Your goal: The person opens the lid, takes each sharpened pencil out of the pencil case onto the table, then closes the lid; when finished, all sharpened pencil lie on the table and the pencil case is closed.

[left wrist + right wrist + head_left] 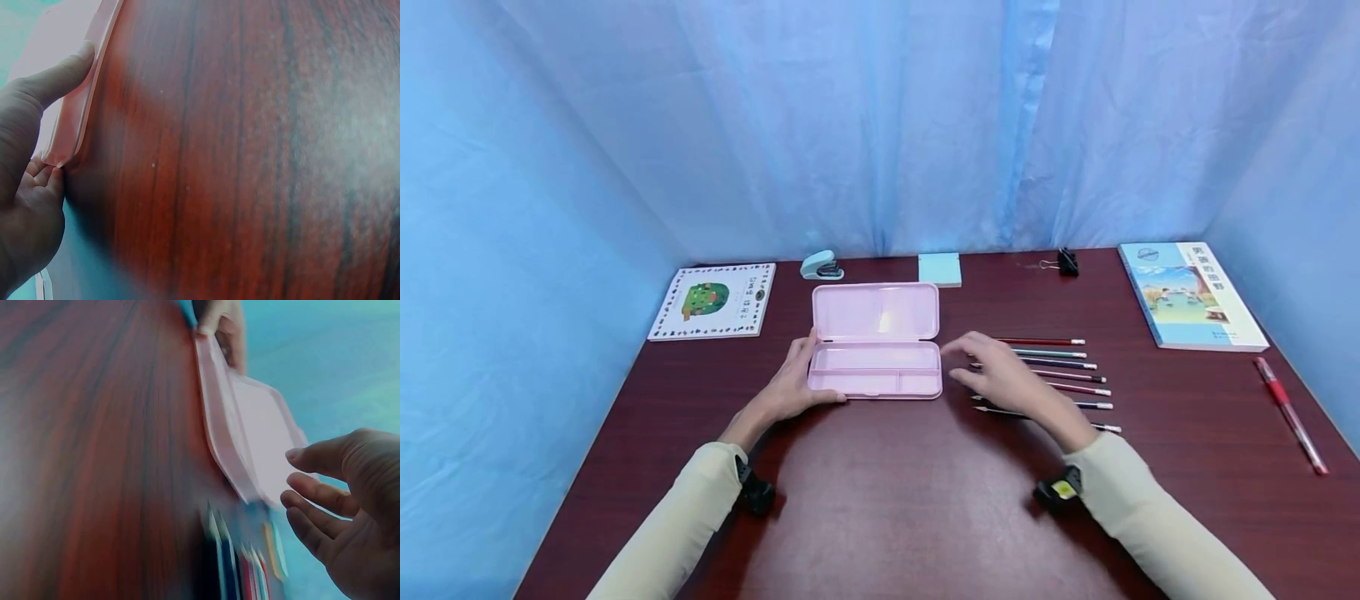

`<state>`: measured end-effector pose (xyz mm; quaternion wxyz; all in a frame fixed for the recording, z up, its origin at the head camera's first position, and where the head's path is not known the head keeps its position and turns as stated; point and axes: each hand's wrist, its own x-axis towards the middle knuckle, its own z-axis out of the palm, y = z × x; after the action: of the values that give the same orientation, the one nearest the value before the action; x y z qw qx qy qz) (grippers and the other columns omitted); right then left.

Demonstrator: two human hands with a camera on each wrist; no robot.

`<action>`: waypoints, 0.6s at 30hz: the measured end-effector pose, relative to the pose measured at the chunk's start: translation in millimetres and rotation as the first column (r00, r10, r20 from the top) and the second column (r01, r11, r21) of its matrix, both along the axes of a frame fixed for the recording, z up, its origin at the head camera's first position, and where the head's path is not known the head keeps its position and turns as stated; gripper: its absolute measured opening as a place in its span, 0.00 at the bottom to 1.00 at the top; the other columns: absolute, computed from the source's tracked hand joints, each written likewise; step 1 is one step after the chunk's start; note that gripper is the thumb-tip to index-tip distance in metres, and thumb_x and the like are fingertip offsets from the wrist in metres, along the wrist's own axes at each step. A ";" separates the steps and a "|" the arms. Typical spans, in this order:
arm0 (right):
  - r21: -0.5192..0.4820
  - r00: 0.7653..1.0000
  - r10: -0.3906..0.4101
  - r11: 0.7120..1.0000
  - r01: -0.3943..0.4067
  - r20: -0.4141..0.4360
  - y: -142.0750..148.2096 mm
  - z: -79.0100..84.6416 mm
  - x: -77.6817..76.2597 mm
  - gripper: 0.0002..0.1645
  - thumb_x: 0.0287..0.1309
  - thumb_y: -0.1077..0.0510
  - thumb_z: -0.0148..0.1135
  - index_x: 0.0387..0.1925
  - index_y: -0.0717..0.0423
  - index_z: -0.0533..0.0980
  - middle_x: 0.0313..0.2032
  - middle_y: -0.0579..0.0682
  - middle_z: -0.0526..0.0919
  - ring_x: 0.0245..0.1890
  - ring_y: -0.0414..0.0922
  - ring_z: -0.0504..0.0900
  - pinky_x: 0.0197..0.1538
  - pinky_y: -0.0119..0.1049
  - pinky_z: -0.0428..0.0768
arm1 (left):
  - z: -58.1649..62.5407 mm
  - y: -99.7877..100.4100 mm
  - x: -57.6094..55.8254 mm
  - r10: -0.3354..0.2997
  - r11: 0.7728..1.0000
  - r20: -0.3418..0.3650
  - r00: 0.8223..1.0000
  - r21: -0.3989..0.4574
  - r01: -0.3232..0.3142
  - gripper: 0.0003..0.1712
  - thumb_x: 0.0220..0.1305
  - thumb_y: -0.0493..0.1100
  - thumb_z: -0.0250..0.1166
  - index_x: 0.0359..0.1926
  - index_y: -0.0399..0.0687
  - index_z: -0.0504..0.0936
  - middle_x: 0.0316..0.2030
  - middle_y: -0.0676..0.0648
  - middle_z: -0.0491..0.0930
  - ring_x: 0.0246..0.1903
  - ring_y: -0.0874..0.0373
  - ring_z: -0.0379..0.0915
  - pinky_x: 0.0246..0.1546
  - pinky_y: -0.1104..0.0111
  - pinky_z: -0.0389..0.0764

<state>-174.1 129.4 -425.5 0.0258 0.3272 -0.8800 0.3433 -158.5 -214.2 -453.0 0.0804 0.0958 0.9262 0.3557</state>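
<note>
An open pink pencil case [853,383] lies on the table, its lid [857,310] tipped back and its compartments bare. My left hand [793,383] holds the case by its left end, thumb along the front edge and fingers at the side; the left wrist view shows the thumb [74,65] against the front wall. My right hand [992,375] hovers just off the case's right end with loosely bent fingers and nothing in them. Beneath and beside it several pencils [1086,389] lie in a row, points toward the case, partly hidden by that hand.
Along the back stand a picture book [715,302], a mint stapler [823,265], a pad of sticky notes [940,269] and a black binder clip [1067,262]. To the right lie a thicker book [1191,296] and a red pen [1291,414]. Curtains enclose the table.
</note>
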 end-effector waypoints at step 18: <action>0.207 0.990 0.098 0.971 -0.118 0.106 -77.5 -6.3 -21.9 0.09 0.60 0.63 0.55 0.40 0.59 0.79 0.36 0.51 0.80 0.39 0.45 0.76 0.48 0.40 0.72 | -4.4 -0.7 -1.6 0.009 1.000 -0.010 1.000 -0.009 -0.009 0.70 0.39 0.64 0.72 0.72 0.54 0.35 0.64 0.46 0.49 0.61 0.53 0.52 0.61 0.56 0.58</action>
<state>-196.1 51.9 -431.8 -0.0699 0.3590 -0.8928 0.2630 -160.1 -214.9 -457.4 0.0745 0.0929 0.9287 0.3512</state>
